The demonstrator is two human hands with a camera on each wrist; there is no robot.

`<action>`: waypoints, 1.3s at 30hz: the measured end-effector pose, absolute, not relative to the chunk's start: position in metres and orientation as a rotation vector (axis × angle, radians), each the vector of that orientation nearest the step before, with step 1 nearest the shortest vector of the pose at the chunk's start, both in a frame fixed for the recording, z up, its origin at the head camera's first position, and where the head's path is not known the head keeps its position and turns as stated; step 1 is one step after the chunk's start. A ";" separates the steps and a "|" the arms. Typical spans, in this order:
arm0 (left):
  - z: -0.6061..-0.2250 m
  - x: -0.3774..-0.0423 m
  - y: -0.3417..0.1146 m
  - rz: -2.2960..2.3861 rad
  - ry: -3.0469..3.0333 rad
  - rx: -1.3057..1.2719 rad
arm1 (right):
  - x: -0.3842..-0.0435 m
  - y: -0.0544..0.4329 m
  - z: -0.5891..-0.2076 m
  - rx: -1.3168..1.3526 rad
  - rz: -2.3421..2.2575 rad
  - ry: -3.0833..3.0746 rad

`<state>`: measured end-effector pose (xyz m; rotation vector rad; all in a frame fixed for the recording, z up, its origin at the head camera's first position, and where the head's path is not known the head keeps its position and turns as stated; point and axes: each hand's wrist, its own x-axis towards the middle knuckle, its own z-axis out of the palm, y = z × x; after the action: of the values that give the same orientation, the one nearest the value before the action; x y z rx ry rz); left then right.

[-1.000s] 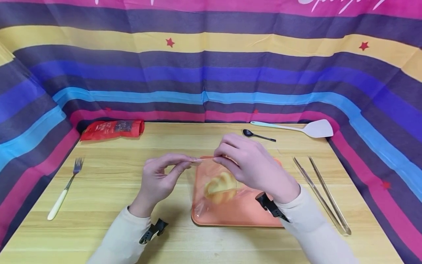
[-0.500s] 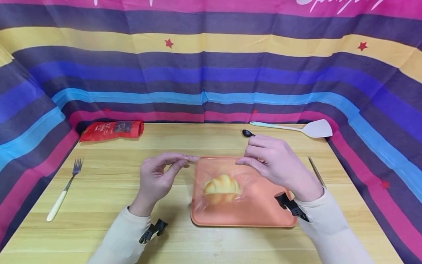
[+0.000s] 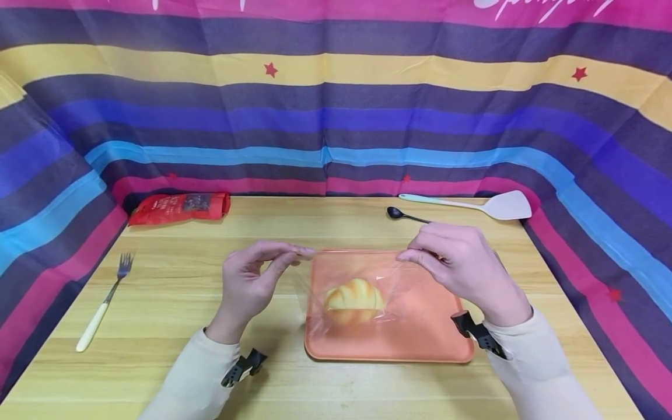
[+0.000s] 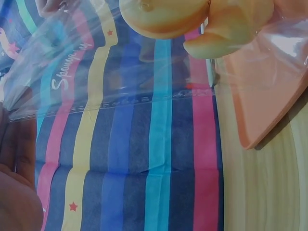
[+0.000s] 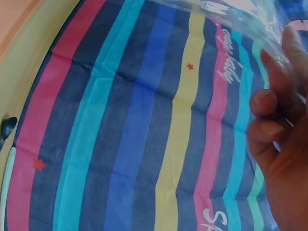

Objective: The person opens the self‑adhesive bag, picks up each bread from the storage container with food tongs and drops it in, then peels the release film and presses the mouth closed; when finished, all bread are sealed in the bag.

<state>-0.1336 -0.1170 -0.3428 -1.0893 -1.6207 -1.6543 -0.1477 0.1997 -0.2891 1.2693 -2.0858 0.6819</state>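
A clear plastic bag [image 3: 391, 274] is stretched between my two hands, its upper edge nearly level. My left hand [image 3: 252, 286] pinches one end of that edge between thumb and fingers. At the other end my right hand [image 3: 464, 271] pinches it, with the other fingers curled in. Through the film shows golden, ridged bread [image 3: 357, 296], overlapping the orange tray [image 3: 425, 341] in the head view. Up close in the left wrist view are two rounded bread pieces [image 4: 163, 19] and the bag's seam. In the right wrist view, the film [image 5: 226, 12] runs to my right fingers [image 5: 264, 101].
A fork [image 3: 107, 303] lies at the left, a red pouch [image 3: 178, 209] at the back left. Toward the back right are a black spoon [image 3: 396, 213] and a white spatula [image 3: 506, 205]. Striped cloth [image 3: 325, 116] walls the table [image 3: 262, 385] at back and sides.
My right hand has moved rightward, away from my left, drawing the bag's edge out wide. My left hand has stayed nearly in place. More of the tray and bread shows now.
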 end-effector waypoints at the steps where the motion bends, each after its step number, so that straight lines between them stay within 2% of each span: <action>1: -0.343 -0.134 -0.117 -1.655 -1.623 -1.087 | -0.147 0.200 -0.290 1.250 0.686 -2.089; 15: -0.346 -0.131 -0.117 -1.616 -1.757 -1.002 | -0.143 0.214 -0.296 1.286 0.972 -2.185; 39: -0.351 -0.128 -0.119 -1.617 -1.795 -0.918 | -0.136 0.216 -0.315 1.105 1.162 -2.250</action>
<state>-0.1279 -0.1186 -0.3508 -0.9181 -1.7946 -1.6170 -0.1361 0.2161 -0.3152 1.1055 -2.2504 1.1615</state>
